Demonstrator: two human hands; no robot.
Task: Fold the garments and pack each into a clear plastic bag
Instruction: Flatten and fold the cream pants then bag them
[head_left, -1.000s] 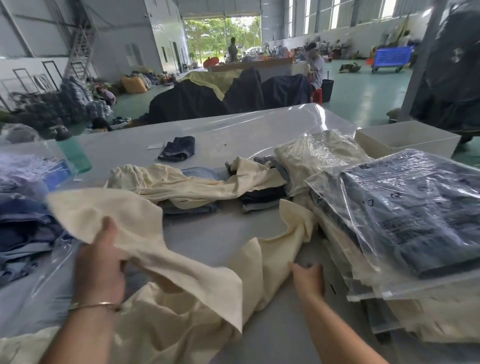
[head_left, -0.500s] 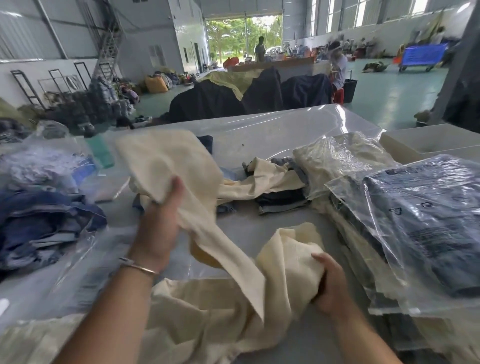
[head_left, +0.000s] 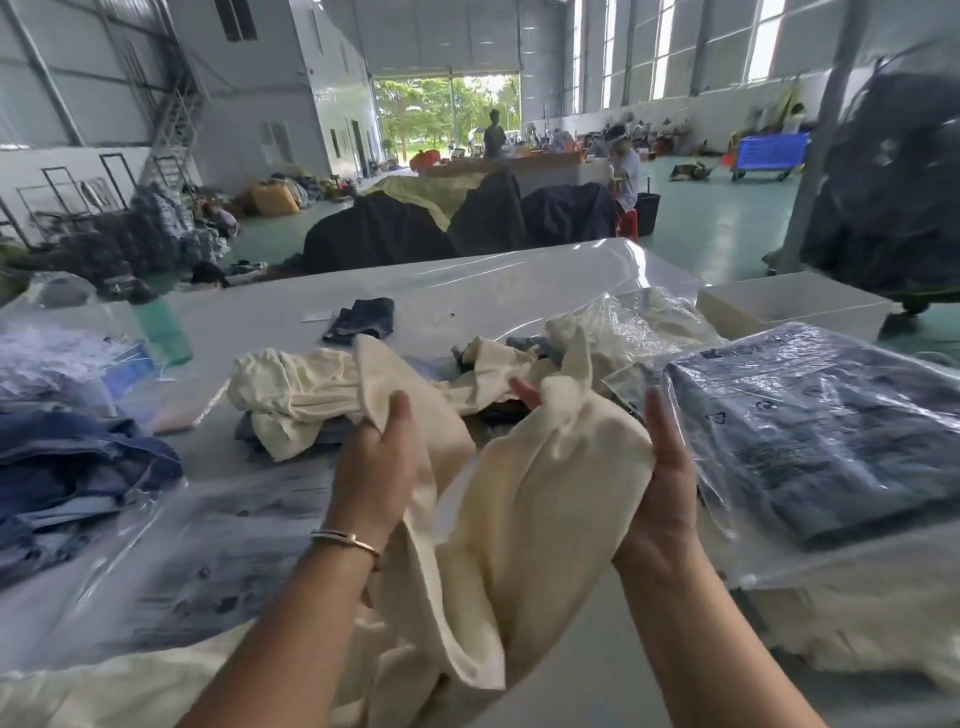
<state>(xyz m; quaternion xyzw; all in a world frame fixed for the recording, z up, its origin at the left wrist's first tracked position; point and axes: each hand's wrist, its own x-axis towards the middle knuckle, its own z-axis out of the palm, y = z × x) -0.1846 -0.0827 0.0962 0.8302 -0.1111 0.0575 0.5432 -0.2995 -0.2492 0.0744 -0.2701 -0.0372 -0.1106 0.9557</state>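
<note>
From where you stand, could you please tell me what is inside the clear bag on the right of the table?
The clear bag holds a folded dark denim garment, lying flat. The film's printing and glare hide its details. Cream cloth shows beneath the bag; what else lies under it is covered.

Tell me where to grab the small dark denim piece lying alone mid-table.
Judging by its pose, pinch the denim piece at its near edge, coming from above on the person's side. It lies flat and crumpled on bare table, apart from the cream pile, so nothing blocks that edge. Both hands are full now.
</note>
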